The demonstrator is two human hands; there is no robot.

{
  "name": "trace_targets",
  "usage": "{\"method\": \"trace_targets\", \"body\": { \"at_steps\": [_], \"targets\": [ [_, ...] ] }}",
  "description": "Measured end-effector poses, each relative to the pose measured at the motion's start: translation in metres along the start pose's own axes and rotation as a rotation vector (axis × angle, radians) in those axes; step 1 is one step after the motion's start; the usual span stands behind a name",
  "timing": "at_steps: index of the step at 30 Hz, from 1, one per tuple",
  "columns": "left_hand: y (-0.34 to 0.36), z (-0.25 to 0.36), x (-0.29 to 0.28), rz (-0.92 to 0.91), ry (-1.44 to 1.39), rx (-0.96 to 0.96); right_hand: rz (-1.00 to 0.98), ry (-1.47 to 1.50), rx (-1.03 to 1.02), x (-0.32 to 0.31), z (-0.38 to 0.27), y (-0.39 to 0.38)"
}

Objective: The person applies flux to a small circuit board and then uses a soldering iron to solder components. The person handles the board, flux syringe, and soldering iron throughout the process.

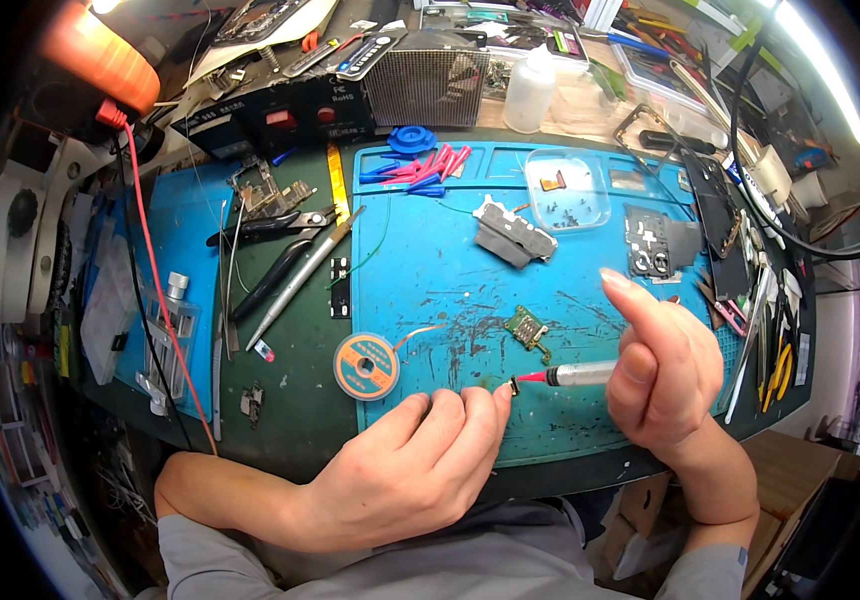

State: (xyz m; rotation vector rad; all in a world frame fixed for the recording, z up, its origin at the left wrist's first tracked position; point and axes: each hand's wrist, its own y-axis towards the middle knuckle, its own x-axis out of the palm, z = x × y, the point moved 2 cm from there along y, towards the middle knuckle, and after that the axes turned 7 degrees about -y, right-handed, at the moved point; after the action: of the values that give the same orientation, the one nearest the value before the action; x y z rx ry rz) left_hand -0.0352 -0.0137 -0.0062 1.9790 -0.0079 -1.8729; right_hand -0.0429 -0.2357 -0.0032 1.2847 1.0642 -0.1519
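Observation:
A syringe with a red tip lies in my right hand, which is closed round its rear end, the index finger raised. The red tip touches or nearly touches a tiny dark component. My left hand pinches that component between thumb and fingers above the blue repair mat. Just beyond the tip lies a small green circuit board with a metal part on it. To the left of it, a spool of desoldering braid rests with its copper end pulled out.
Farther back are a grey metal shield piece, a clear dish of small parts, and pink and blue dispensing tips. Pliers and a soldering-iron-like pen lie left. A white bottle stands behind; several tools line the right edge.

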Motion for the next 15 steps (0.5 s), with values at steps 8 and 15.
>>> {"method": "trace_targets", "body": {
  "at_steps": [8,15],
  "targets": [
    [0.0001,-0.0004,-0.0014,-0.021,0.01,0.021,0.004,0.013,0.006,-0.0008,-0.0002,-0.001],
    [0.0002,-0.0002,0.0002,0.012,-0.011,0.006,0.0,0.044,0.029,-0.0012,-0.0002,-0.001]
  ]
}}
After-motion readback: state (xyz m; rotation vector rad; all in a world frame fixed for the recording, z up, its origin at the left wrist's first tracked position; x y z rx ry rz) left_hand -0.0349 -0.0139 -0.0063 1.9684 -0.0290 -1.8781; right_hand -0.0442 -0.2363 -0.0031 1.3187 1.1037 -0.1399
